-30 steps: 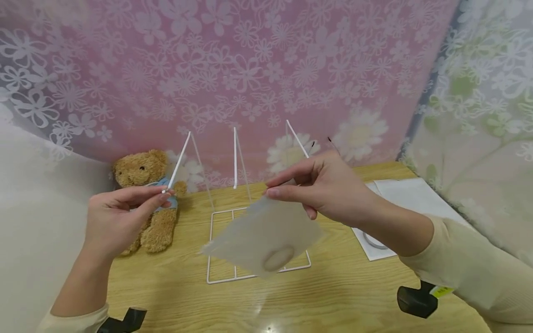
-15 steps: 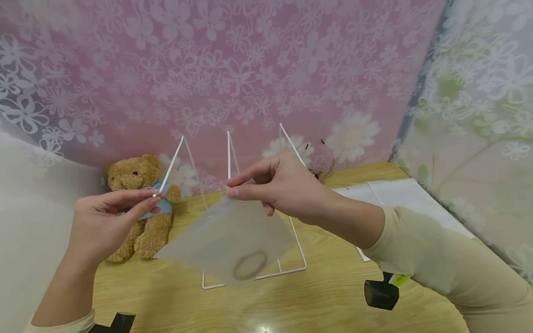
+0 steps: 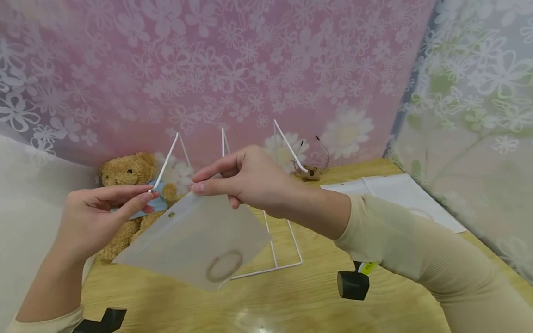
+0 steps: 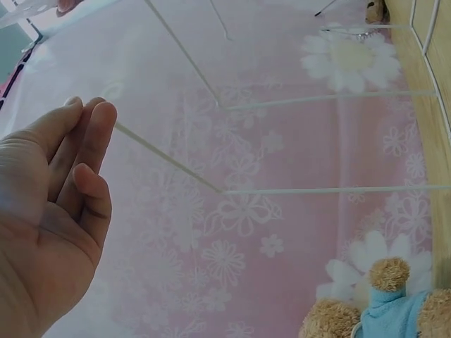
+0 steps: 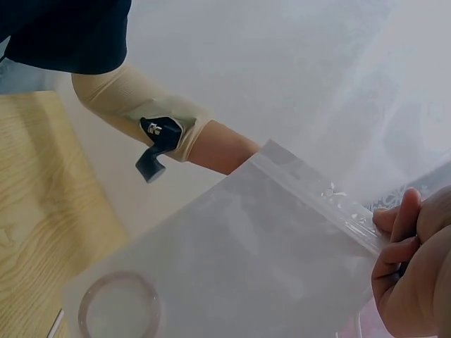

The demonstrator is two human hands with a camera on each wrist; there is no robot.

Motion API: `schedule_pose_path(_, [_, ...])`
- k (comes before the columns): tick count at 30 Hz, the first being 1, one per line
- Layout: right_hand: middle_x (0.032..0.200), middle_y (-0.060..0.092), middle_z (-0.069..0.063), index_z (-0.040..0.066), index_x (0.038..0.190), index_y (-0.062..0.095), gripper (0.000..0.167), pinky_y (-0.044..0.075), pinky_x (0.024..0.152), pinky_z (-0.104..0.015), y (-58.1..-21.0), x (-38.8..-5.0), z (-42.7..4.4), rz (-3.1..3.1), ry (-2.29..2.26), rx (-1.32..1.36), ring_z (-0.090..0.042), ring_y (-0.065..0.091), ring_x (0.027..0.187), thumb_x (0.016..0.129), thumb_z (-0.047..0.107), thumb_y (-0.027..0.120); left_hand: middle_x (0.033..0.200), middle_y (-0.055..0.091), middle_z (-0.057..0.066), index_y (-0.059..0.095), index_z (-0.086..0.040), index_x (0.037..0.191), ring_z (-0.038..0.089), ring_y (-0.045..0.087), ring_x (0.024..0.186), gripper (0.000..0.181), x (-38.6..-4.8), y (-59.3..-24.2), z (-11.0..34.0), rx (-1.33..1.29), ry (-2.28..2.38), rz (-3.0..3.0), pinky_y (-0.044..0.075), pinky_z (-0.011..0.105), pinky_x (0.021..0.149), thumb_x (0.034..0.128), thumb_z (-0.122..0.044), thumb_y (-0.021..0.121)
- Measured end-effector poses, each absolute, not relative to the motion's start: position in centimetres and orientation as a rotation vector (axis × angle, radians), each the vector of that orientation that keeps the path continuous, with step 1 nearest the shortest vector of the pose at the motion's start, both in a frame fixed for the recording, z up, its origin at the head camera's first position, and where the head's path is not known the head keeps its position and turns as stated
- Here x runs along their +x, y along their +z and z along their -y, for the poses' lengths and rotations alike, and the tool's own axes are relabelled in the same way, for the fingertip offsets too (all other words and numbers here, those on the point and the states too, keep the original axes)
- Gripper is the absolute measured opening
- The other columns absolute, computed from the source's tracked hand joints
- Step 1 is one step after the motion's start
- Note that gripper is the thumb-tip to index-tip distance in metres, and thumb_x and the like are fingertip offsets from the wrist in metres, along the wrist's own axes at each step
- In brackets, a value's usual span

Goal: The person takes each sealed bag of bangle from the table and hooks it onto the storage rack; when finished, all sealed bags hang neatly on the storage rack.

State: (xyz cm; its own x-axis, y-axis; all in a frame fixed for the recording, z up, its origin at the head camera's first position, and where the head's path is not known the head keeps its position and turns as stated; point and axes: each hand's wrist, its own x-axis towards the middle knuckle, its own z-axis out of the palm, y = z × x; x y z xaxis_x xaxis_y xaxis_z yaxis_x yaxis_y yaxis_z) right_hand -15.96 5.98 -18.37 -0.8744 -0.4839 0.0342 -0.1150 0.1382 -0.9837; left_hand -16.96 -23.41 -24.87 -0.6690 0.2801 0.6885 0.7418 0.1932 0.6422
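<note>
Hands closed: left hand pinching a white wire rack prong; right hand pinching a translucent rectangular plastic bag, shifted leftward, nearer that prong. Above the wooden counter's left half, the bag's long axis slants from left-facing zip end toward the near edge.

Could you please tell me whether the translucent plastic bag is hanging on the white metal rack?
No, the right hand pinches the translucent plastic bag by its upper edge, and its punched hole has nothing through it.
</note>
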Motion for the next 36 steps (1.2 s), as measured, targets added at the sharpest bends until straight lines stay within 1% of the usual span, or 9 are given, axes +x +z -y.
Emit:
schedule_pose_path(3, [0.107, 0.076, 0.001, 0.009, 0.105, 0.079, 0.018, 0.038, 0.047, -0.018, -18.0, -16.1, -5.4, -2.087, -1.806, -0.560, -0.009, 0.041, 0.045, 0.087, 0.015, 0.079, 0.092, 0.079, 0.005, 0.070, 0.019, 0.099, 0.011, 0.074, 0.071, 0.020, -17.2, -24.5, 23.6, -1.026, -1.499, 2.003, 0.058, 0.010, 0.063, 0.0819, 0.026, 0.063])
schedule_pose_path(7, [0.101, 0.077, -0.002, 0.008, 0.106, 0.079, 0.019, 0.039, 0.047, -0.018, -17.9, -16.0, -4.7, -2.034, -1.828, -0.527, -0.010, 0.041, 0.045, 0.087, 0.013, 0.079, 0.094, 0.079, 0.007, 0.069, 0.022, 0.098, 0.013, 0.074, 0.071, 0.018, -17.0, -24.1, 23.7, -1.081, -1.532, 1.949, 0.058, 0.011, 0.060, 0.0815, 0.027, 0.062])
schedule_pose_path(11, [0.093, 0.078, -0.002, 0.009, 0.103, 0.080, 0.017, 0.039, 0.047, -0.018, -18.0, -15.7, -4.1, -2.040, -1.839, -0.507, -0.012, 0.043, 0.045, 0.086, 0.013, 0.079, 0.094, 0.078, 0.012, 0.066, 0.026, 0.097, 0.016, 0.075, 0.072, 0.018, -16.7, -23.8, 23.8, -1.158, -1.638, 1.849, 0.057, 0.011, 0.058, 0.0810, 0.030, 0.060])
schedule_pose_path(14, [0.091, 0.078, 0.000, 0.013, 0.098, 0.081, 0.012, 0.039, 0.047, -0.018, -17.9, -15.8, -3.7, -2.065, -1.828, -0.495, -0.012, 0.044, 0.046, 0.086, 0.014, 0.080, 0.092, 0.078, 0.015, 0.064, 0.028, 0.097, 0.017, 0.075, 0.072, 0.017, -16.3, -23.4, 23.8, -1.179, -1.704, 1.769, 0.053, 0.012, 0.051, 0.0806, 0.030, 0.059])
schedule_pose_path(16, [0.090, 0.078, 0.002, 0.015, 0.095, 0.081, 0.009, 0.039, 0.046, -0.018, -17.8, -16.0, -3.4, -2.082, -1.825, -0.483, -0.013, 0.044, 0.047, 0.086, 0.016, 0.081, 0.091, 0.077, 0.017, 0.063, 0.030, 0.097, 0.019, 0.075, 0.072, 0.017, -16.1, -23.0, 23.7, -1.193, -1.737, 1.724, 0.058, 0.014, 0.057, 0.0804, 0.030, 0.059])
schedule_pose_path(22, [0.088, 0.078, 0.003, 0.016, 0.093, 0.081, 0.007, 0.037, 0.045, -0.017, -17.3, -16.6, -2.7, -2.125, -1.853, -0.451, -0.013, 0.047, 0.049, 0.085, 0.017, 0.081, 0.094, 0.077, 0.019, 0.063, 0.030, 0.097, 0.020, 0.076, 0.075, 0.017, -15.6, -21.9, 23.0, -1.216, -1.774, 1.670, 0.061, 0.016, 0.063, 0.0802, 0.029, 0.061])
schedule_pose_path(27, [0.086, 0.078, 0.004, 0.018, 0.090, 0.081, 0.005, 0.046, 0.052, -0.021, -17.3, -16.8, -2.1, -2.139, -1.842, -0.464, -0.015, 0.049, 0.050, 0.085, 0.018, 0.081, 0.096, 0.076, 0.023, 0.061, 0.032, 0.098, 0.023, 0.076, 0.078, 0.018, -15.1, -21.4, 22.5, -1.288, -1.831, 1.597, 0.063, 0.020, 0.071, 0.0801, 0.030, 0.061])
schedule_pose_path(29, [0.085, 0.078, 0.004, 0.017, 0.090, 0.081, 0.004, 0.049, 0.054, -0.023, -17.3, -16.9, -1.8, -2.135, -1.842, -0.481, -0.015, 0.049, 0.049, 0.086, 0.017, 0.081, 0.098, 0.075, 0.026, 0.059, 0.034, 0.098, 0.025, 0.076, 0.079, 0.019, -15.0, -21.3, 22.3, -1.320, -1.832, 1.560, 0.064, 0.023, 0.074, 0.0796, 0.030, 0.061])
schedule_pose_path(36, [0.085, 0.078, 0.003, 0.012, 0.092, 0.081, 0.006, 0.046, 0.051, -0.021, -17.2, -17.2, -1.3, -2.112, -1.862, -0.558, -0.016, 0.048, 0.048, 0.087, 0.014, 0.079, 0.099, 0.072, 0.033, 0.058, 0.035, 0.097, 0.030, 0.076, 0.080, 0.020, -15.3, -20.9, 22.1, -1.365, -1.831, 1.484, 0.064, 0.026, 0.078, 0.0779, 0.031, 0.062])
